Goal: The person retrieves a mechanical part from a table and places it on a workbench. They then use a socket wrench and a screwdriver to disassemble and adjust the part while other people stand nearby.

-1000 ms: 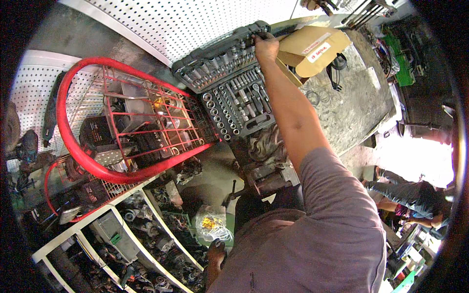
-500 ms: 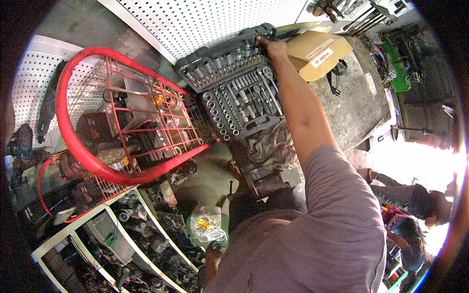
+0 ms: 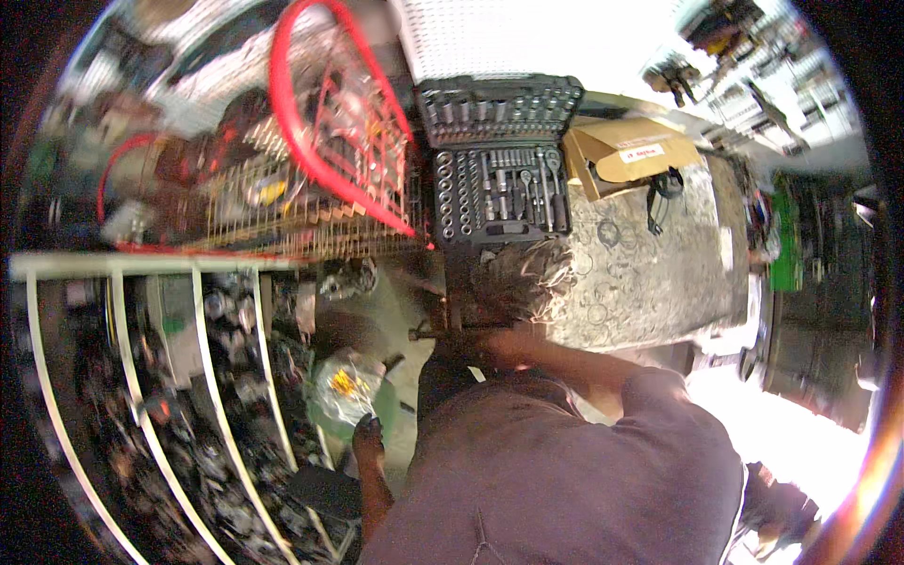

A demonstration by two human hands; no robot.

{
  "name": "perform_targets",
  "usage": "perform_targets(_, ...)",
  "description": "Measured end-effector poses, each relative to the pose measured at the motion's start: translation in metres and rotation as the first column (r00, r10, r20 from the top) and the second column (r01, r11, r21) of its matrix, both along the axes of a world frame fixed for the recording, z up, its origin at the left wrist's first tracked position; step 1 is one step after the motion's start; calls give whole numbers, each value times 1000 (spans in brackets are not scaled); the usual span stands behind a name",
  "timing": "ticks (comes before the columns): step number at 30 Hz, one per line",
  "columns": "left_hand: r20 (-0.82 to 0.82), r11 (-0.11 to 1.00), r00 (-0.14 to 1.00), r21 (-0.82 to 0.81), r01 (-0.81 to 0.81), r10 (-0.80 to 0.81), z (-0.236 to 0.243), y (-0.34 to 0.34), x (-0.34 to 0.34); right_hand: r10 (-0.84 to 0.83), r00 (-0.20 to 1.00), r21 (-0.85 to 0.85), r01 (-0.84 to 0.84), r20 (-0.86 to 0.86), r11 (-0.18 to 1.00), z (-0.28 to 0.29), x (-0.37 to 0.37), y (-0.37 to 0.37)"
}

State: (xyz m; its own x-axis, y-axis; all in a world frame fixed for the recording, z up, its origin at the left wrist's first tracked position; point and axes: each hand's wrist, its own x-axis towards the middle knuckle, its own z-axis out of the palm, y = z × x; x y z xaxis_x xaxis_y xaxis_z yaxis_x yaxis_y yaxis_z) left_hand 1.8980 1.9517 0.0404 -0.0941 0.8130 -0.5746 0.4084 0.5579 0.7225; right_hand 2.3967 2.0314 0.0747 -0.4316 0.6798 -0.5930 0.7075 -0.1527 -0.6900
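Note:
My right forearm reaches across to my right hand [image 3: 480, 341], low at the bench's front below the open socket case [image 3: 507, 229], near a dark metal bar [image 3: 426, 333]; its fingers are smeared and dim. Above it on the bench lie a crumpled dark cloth [image 3: 527, 278] and, farther right, an open cardboard box [image 3: 631, 165]. My left hand [image 3: 369, 435] hangs low with curled fingers, just below a clear plastic bag [image 3: 348, 395] with yellow pieces on a green container [image 3: 334, 407]; what it holds, if anything, I cannot make out.
A red-framed wire rack [image 3: 311, 141] stands left of the case. White-framed shelving [image 3: 198, 339] full of dark parts fills the lower left. Tools hang on the wall at upper right. A dark cord [image 3: 664, 188] lies on the stained bench [image 3: 659, 282]. Part of another person [image 3: 782, 504] shows at lower right.
My right hand has left the socket case's lid and dropped to the bench's front. The view has swung round, with blur, so the case now looks straighter and more central.

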Motion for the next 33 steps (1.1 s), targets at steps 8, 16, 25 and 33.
perform_targets(8,-432,794,666,-336,506,-608,-5,-334,98,447,883,368,-467,142,804,-47,28,-64)
perform_targets(16,-572,861,703,10,-508,422,-76,-623,183,669,644,175,-756,371,631,-48,-96,-39)
perform_targets(25,-363,480,577,-327,-814,732,-71,-707,321,855,243,144,-970,457,199,-38,-268,-157)
perform_targets(33,-498,-59,175,-420,-906,850,-9,-881,329,889,-63,144,-979,453,-142,-55,-400,-293)
